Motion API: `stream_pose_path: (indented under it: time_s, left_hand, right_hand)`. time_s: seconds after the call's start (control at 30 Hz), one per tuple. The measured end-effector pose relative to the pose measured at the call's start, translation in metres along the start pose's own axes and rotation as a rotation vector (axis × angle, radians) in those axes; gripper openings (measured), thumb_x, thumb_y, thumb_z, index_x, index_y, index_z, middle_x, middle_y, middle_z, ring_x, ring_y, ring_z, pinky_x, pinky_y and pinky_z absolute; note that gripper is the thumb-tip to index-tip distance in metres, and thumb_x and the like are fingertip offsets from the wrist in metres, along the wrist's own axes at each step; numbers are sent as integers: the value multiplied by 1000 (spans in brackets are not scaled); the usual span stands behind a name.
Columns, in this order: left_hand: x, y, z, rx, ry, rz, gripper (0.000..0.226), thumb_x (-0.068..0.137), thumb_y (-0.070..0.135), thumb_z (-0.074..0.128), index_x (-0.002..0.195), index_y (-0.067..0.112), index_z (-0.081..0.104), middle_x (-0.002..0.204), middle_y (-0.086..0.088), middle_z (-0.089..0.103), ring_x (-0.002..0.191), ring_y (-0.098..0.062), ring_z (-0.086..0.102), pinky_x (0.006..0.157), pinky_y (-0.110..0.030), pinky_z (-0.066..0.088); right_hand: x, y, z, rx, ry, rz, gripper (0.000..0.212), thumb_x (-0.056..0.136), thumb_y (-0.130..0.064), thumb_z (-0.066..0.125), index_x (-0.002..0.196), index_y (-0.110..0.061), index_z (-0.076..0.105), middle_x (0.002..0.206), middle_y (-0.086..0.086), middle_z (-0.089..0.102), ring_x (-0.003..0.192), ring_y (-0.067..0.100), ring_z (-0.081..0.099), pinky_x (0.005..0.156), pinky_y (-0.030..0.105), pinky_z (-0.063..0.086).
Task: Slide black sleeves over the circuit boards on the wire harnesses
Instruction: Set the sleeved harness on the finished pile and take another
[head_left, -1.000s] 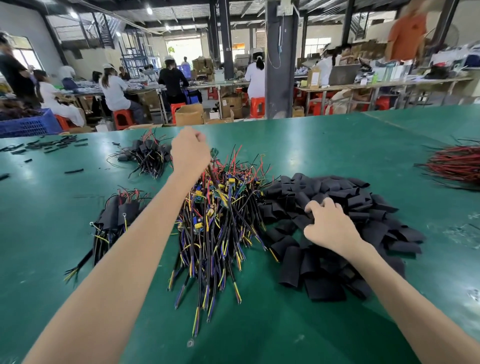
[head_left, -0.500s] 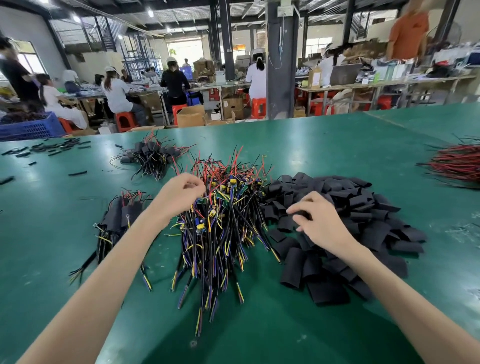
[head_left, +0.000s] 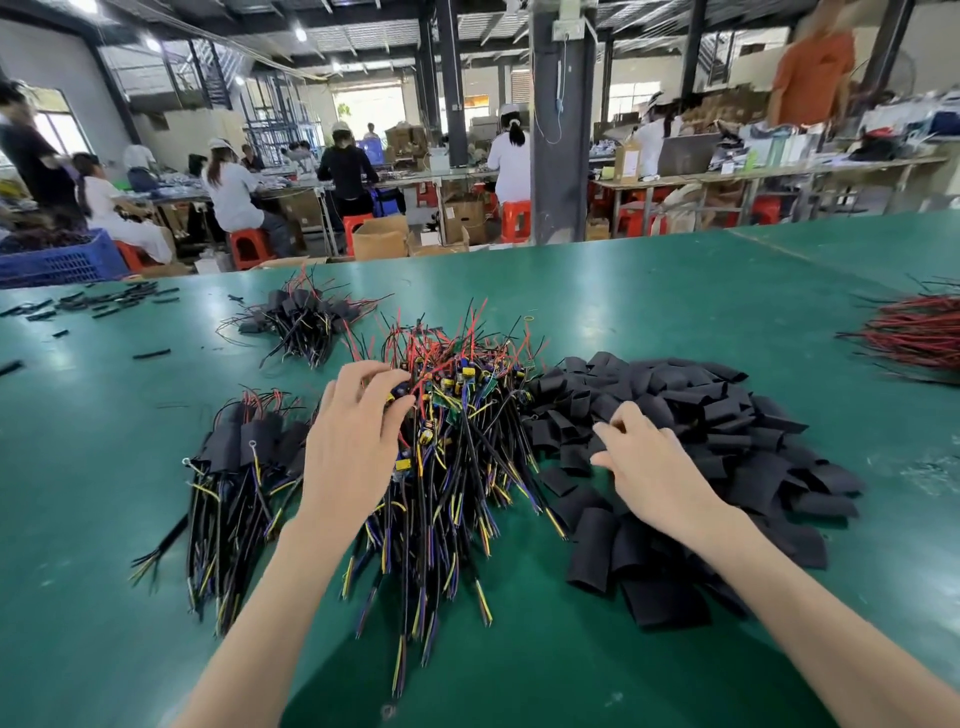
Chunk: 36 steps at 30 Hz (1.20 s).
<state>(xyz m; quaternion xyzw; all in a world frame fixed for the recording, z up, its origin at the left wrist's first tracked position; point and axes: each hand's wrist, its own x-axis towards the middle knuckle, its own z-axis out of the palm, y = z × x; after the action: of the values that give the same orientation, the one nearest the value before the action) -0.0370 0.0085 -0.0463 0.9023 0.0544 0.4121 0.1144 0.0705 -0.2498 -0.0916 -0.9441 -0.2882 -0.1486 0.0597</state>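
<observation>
A heap of unsleeved wire harnesses (head_left: 462, 457), with small circuit boards and red, yellow and blue wires, lies in the middle of the green table (head_left: 649, 291). My left hand (head_left: 353, 441) sits on the heap's left upper part, its fingers curled round a harness near the boards. To the right lies a pile of flat black sleeves (head_left: 727, 415). My right hand (head_left: 654, 473) rests on that pile, thumb and forefinger pinching a sleeve at its left edge. Harnesses with sleeves on them (head_left: 244, 447) lie in a bundle at the left.
A second bundle of sleeved harnesses (head_left: 301, 317) lies farther back. Red and black wires (head_left: 914, 332) lie at the right edge. Loose black pieces (head_left: 104, 301) are scattered far left by a blue crate (head_left: 57, 260). Several people work at benches beyond the table.
My left hand has drawn back from the far side of the table onto the middle heap of harnesses and closed on one. My right hand has stayed on the sleeve pile, shifting slightly.
</observation>
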Motion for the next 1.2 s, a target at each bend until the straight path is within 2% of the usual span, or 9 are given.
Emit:
stream_pose_path:
  time_s: [0.07,0.17,0.3,0.5,0.67,0.77,0.97,1.07,1.2]
  left_hand:
    - [-4,3,-1,-24,36,30,22,91,15,61,112,10,65,110,-8,60,95,-31,57,77,-38,48]
    - [-11,6,0,-132,-15,64,24,93,8,57,116,10,64,110,-8,60,100,-30,57,86,-43,47]
    - [-21,12,2,-205,-97,124,30,91,3,50,116,8,66,106,-11,58,99,-30,56,86,-48,47]
    - [-27,20,5,-315,-85,100,30,92,4,47,114,9,66,103,-6,55,93,-15,48,83,-31,42]
    - [-29,20,6,-286,-113,133,28,91,6,48,111,7,67,101,-9,57,90,-21,53,79,-40,46]
    - [-30,19,6,-280,-124,125,28,91,7,47,111,6,67,102,-9,57,90,-24,55,79,-42,47]
    - [-31,19,8,-315,-108,111,28,91,-3,51,112,7,65,104,-5,56,90,-19,52,81,-28,41]
    - [-31,20,7,-326,-129,121,28,92,4,46,112,7,65,103,-4,56,89,-14,49,81,-24,40]
    - [-32,21,6,-295,-178,137,28,93,6,46,112,8,66,102,-7,58,88,-22,55,81,-40,46]
  right_hand:
    - [2,0,-1,73,35,-28,27,96,-15,44,122,-17,50,124,4,36,110,24,44,77,31,37]
    - [2,-9,-7,424,78,96,27,97,-20,47,121,-8,48,121,9,41,98,32,53,81,36,43]
    - [2,-17,-9,631,92,113,32,95,-15,51,125,-5,45,118,11,42,101,32,51,93,41,37]
    - [-1,-19,-11,723,81,52,27,96,-12,49,123,-8,49,110,2,39,95,16,45,86,22,31]
    - [-1,-20,-14,841,194,46,27,93,-6,54,119,-9,50,111,1,43,97,8,44,86,10,30]
    - [-1,-19,-13,863,197,49,27,93,-7,52,119,-12,49,112,0,43,97,9,47,86,11,33]
    - [0,-16,-8,807,171,54,28,94,-9,52,121,-11,47,113,0,41,94,6,43,83,10,29]
    - [0,-16,-8,829,156,59,29,94,-8,52,122,-11,48,116,0,42,99,8,43,86,11,28]
    - [0,-18,-11,869,151,57,29,94,-8,52,122,-15,49,118,-3,43,107,9,43,92,15,30]
